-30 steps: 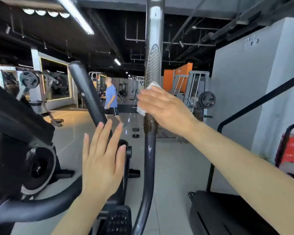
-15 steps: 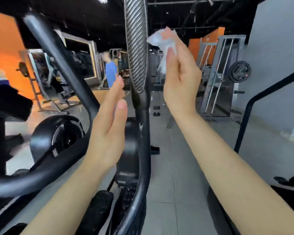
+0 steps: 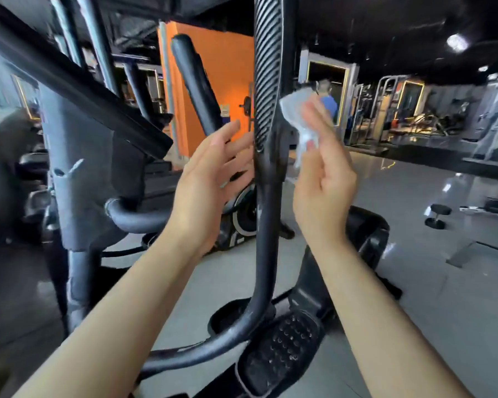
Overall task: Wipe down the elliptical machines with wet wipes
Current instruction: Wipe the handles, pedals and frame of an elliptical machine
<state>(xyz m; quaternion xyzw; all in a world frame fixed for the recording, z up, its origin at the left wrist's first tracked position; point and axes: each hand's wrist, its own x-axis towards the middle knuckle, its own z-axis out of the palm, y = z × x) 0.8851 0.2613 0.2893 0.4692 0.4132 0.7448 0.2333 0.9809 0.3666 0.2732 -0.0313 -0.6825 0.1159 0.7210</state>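
While the right hand pinches it: the wet wipe (image 3: 301,130) hangs crumpled and blurred just right of the handlebar, apart from the bar as far as the blur allows.
Handlebar: the elliptical's upright handlebar (image 3: 266,179) rises through the centre, ribbed grip above, smooth dark tube below, curving left near the bottom.
Right hand grip: the right hand (image 3: 324,179) has thumb and fingertips closed on the wipe's lower part, the other fingers loosely raised.
Left hand grip: the left hand (image 3: 206,185) is released, fingers straight and spread, holding nothing, fingertips close to the bar's left side; contact cannot be told.
Arm pose: both forearms reach up from the near edge, one either side of the bar, palms turned toward each other.
Near: a studded pedal (image 3: 279,357) lies low, right of the tube's curve.
Left: a second padded handle (image 3: 194,84) leans before an orange wall (image 3: 230,67).
Far right: grey glossy floor (image 3: 431,282), weight racks, and a person in blue (image 3: 328,103).
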